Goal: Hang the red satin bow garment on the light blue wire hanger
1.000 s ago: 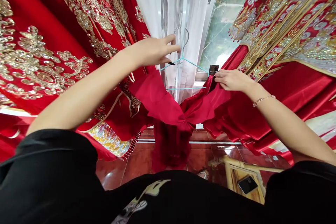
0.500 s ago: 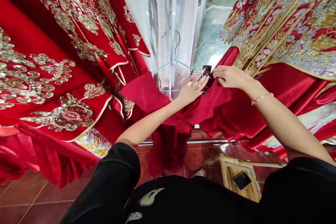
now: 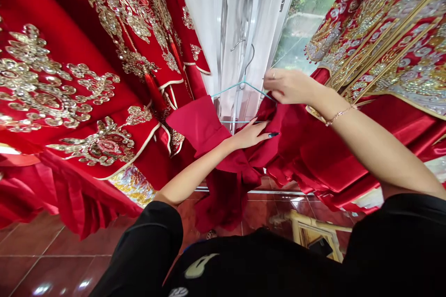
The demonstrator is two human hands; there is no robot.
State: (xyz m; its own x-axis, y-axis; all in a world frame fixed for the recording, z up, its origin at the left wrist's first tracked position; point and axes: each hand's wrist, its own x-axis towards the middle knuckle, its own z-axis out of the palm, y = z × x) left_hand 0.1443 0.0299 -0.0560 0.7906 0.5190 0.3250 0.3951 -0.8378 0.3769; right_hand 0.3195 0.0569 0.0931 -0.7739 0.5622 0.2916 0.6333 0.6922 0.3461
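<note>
A plain red dress (image 3: 200,123) hangs from a thin light-blue wire hanger (image 3: 226,87) with a bare metal hook. My left hand (image 3: 245,137) is at the dress's upper edge, its thumb over the cloth and its fingertips partly hidden at the neckline. At the hanger's right arm, my right hand (image 3: 287,86) is closed in a pinch. The dress's right upper corner lies just under it. What sits between its fingertips is hidden, so I cannot tell whether it is the hanger, a strap or cloth.
Red garments with silver and gold beading (image 3: 101,141) hang close on the left, and others (image 3: 379,55) on the right. Behind stand a white curtain (image 3: 198,4) and a window (image 3: 303,23). A bamboo stool (image 3: 299,232) with a dark object on it stands on the red tiles (image 3: 31,260).
My right hand has moved left to the hanger's arm. My left hand has gone lower on the dress. A small dark rectangle near my left fingers no longer shows. The view has shifted.
</note>
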